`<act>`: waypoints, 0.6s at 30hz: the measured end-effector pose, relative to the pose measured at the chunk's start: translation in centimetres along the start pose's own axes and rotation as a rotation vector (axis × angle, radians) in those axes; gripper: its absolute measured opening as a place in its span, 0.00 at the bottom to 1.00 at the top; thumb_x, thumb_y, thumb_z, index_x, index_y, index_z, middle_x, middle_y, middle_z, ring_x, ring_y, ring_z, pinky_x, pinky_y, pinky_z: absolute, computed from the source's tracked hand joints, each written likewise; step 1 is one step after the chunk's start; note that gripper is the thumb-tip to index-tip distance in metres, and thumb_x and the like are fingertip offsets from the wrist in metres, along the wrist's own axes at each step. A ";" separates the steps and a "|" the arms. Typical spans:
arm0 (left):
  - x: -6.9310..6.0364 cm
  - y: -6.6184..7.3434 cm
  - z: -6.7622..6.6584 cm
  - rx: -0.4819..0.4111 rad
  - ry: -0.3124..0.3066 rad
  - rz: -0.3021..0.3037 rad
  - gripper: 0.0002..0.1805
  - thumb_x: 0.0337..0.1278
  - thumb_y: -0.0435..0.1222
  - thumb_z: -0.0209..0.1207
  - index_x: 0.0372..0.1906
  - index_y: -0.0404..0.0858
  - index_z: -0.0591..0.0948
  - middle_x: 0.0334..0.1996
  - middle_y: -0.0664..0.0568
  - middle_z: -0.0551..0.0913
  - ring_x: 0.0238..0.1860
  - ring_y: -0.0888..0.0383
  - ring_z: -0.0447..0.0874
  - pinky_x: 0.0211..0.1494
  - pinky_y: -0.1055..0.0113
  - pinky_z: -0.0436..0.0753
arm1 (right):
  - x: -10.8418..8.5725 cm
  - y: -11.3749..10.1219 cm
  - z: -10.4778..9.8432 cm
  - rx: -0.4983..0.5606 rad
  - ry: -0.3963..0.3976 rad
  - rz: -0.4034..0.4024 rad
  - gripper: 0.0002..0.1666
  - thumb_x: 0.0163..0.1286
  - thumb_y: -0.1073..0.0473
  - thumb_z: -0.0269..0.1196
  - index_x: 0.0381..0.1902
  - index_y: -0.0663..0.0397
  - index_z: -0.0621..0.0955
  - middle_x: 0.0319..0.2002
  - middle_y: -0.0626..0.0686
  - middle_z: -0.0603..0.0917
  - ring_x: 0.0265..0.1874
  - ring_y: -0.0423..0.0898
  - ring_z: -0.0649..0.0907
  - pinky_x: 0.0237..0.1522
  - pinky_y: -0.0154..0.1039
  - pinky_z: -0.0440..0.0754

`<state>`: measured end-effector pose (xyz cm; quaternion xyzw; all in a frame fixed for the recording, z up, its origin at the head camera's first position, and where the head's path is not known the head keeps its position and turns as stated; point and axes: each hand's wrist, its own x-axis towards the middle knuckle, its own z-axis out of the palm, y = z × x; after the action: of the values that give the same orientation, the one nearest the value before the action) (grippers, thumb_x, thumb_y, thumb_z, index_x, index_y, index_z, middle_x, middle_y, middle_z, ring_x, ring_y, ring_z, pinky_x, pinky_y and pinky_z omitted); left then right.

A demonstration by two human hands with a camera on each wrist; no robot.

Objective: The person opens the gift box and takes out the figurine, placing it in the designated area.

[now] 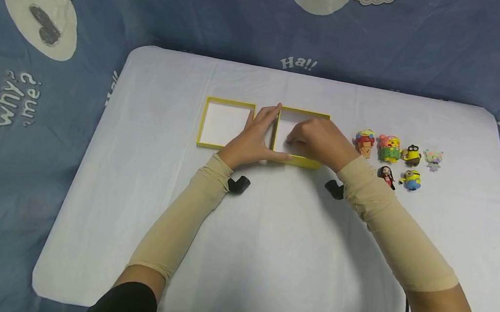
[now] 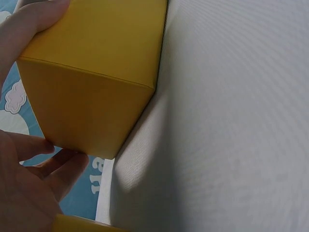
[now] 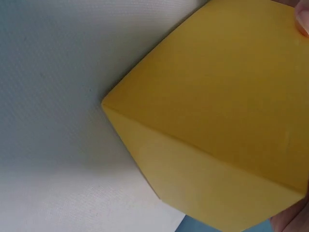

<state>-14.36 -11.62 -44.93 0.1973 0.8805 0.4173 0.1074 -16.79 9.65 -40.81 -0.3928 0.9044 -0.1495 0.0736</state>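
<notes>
Two yellow-rimmed boxes with white insides stand side by side on the white table. My left hand [image 1: 255,139] holds the right-hand box [image 1: 302,161] at its left end. In the left wrist view its thumb [image 2: 50,12] lies on the front wall, and its fingers [image 2: 67,174] touch the far edge of the end wall. Over that box's opening, my right hand [image 1: 322,139] reaches down inside with bent fingers. Whether it pinches something there is hidden. The left-hand box [image 1: 201,123] sits just beside my left hand's fingers.
Right of the boxes lie several small toy figures, among them an ice-cream-cone figure [image 1: 364,143], a pink-and-green figure [image 1: 389,148], a black-haired doll [image 1: 387,177] and a blue-and-yellow minion [image 1: 411,180]. Blue printed cloth [image 1: 177,18] surrounds the table [image 1: 242,253].
</notes>
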 end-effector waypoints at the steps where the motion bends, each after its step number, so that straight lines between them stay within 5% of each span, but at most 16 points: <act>1: 0.0 0.0 0.0 0.000 0.001 0.001 0.71 0.43 0.59 0.78 0.84 0.38 0.48 0.80 0.48 0.56 0.84 0.55 0.49 0.87 0.52 0.25 | 0.1 0.0 0.0 0.001 -0.005 -0.002 0.08 0.63 0.67 0.74 0.41 0.55 0.93 0.39 0.53 0.93 0.41 0.49 0.91 0.49 0.47 0.90; 18: 0.0 -0.2 0.1 -0.006 0.006 0.007 0.70 0.44 0.59 0.77 0.84 0.38 0.48 0.80 0.48 0.55 0.83 0.54 0.51 0.87 0.52 0.26 | 1.9 -0.4 0.9 -0.048 0.010 -0.034 0.08 0.64 0.67 0.71 0.39 0.52 0.93 0.37 0.51 0.93 0.38 0.49 0.91 0.44 0.46 0.91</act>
<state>-14.39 -11.71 -45.16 0.1987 0.8788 0.4211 0.1040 -17.54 7.81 -41.54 -0.4092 0.9012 -0.1309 0.0571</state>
